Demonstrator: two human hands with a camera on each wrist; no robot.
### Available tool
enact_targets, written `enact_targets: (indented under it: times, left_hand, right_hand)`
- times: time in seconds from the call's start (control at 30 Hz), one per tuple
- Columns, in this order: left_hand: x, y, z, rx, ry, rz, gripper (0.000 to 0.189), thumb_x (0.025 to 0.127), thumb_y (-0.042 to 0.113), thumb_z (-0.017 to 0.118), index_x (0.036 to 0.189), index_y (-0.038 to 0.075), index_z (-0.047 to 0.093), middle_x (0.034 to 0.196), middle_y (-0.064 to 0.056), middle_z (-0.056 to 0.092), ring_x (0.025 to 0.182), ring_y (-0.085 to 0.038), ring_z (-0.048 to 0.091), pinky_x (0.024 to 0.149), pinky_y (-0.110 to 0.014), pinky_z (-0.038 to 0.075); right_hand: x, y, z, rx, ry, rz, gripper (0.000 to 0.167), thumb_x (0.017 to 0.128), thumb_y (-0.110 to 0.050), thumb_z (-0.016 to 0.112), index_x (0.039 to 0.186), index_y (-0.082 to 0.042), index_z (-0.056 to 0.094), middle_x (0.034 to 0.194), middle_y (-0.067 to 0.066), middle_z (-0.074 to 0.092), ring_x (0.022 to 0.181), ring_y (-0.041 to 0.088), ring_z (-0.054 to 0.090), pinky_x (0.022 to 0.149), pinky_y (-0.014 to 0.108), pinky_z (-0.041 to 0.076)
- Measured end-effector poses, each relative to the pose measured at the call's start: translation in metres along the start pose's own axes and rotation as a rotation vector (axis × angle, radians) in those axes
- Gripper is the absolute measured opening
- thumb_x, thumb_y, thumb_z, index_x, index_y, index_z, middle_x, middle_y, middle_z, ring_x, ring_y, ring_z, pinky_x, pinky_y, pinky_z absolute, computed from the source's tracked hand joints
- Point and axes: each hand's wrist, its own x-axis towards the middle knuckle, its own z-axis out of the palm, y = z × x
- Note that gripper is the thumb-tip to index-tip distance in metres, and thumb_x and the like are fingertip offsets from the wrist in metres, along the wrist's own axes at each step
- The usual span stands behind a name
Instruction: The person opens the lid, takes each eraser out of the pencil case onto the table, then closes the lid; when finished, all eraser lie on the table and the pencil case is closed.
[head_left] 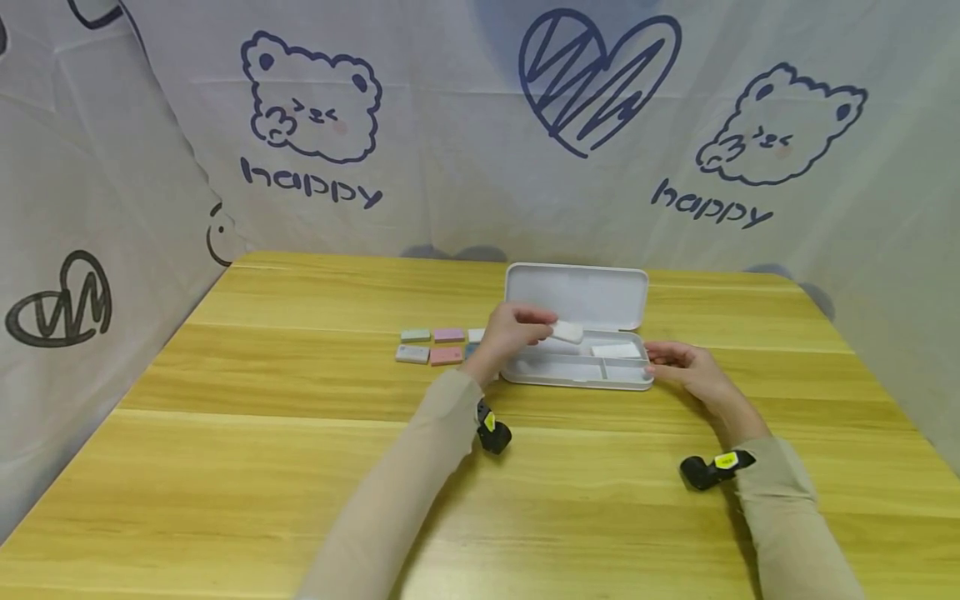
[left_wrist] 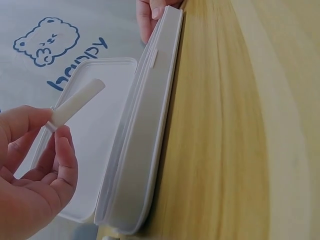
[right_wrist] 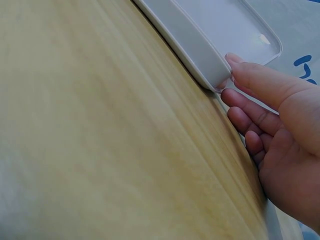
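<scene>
A white pencil case [head_left: 555,372] lies with its lid [head_left: 576,296] raised at the back and its divided tray facing up. Over the tray, my left hand [head_left: 513,333] pinches a white eraser [head_left: 567,332] by one end, between thumb and fingers. In the left wrist view this eraser [left_wrist: 77,104] is tilted and apart from the case. Another white block [head_left: 615,351] lies in the rear compartment, on the right. My right hand [head_left: 693,371] holds the case's right end; its thumb [right_wrist: 234,61] is at the rim and its fingers bend by the end wall.
Left of the case, small blocks lie in two rows on the wooden table [head_left: 262,467]: a green one [head_left: 416,336], a purple one [head_left: 448,335], a grey one [head_left: 412,354], a pink one [head_left: 446,356] and others partly behind my left hand. A printed cloth [head_left: 457,125] hangs behind.
</scene>
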Motion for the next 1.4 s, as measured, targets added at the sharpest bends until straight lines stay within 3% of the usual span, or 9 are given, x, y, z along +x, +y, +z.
enact_targets:
  times: [0.23,0.53,0.8,1.17,1.4]
  left_hand:
    - [-0.004,-0.003,-0.011,0.004,0.002,-0.010,0.017,0.080,0.005,0.065,0.096,0.002,0.068,0.090,-0.006,0.066,0.072,-0.012,0.058,0.070,-0.029,0.049]
    - [-0.011,-0.004,-0.022,-0.034,-0.002,-0.014,0.019,0.079,0.002,0.066,0.097,-0.002,0.067,0.093,-0.009,0.066,0.072,-0.012,0.057,0.065,-0.023,0.049]
    - [-0.022,-0.006,-0.031,-0.057,0.007,-0.022,0.018,0.079,0.001,0.065,0.096,-0.004,0.066,0.090,-0.009,0.065,0.065,-0.010,0.054,0.067,-0.028,0.049]
    - [-0.033,-0.009,-0.055,-0.094,0.035,-0.011,0.021,0.079,-0.002,0.064,0.100,-0.007,0.064,0.094,-0.012,0.065,0.072,-0.010,0.058,0.071,-0.029,0.050]
    - [-0.042,-0.009,-0.072,-0.035,0.065,-0.049,0.023,0.079,0.003,0.065,0.101,-0.003,0.065,0.087,-0.006,0.065,0.066,-0.008,0.057,0.065,-0.029,0.049]
  right_hand:
    - [0.001,0.000,0.000,-0.004,-0.001,0.012,0.047,0.082,-0.006,0.064,0.117,0.018,0.045,0.091,-0.013,0.060,0.082,0.001,0.054,0.071,0.014,0.043]
    - [0.001,0.000,0.000,0.009,-0.003,0.004,0.047,0.083,-0.006,0.063,0.117,0.019,0.044,0.091,-0.015,0.060,0.082,0.001,0.054,0.071,0.014,0.043]
    - [0.002,0.003,-0.001,-0.005,-0.002,-0.001,0.047,0.083,-0.007,0.064,0.117,0.018,0.044,0.090,-0.015,0.060,0.081,0.001,0.054,0.070,0.014,0.043]
    - [0.000,0.002,0.000,0.016,-0.005,-0.004,0.046,0.083,-0.004,0.062,0.118,0.019,0.043,0.092,-0.013,0.060,0.082,0.001,0.054,0.071,0.014,0.043]
    - [0.001,0.004,0.000,0.014,-0.009,-0.012,0.046,0.083,-0.004,0.062,0.118,0.019,0.043,0.090,-0.015,0.060,0.081,0.001,0.054,0.070,0.014,0.043]
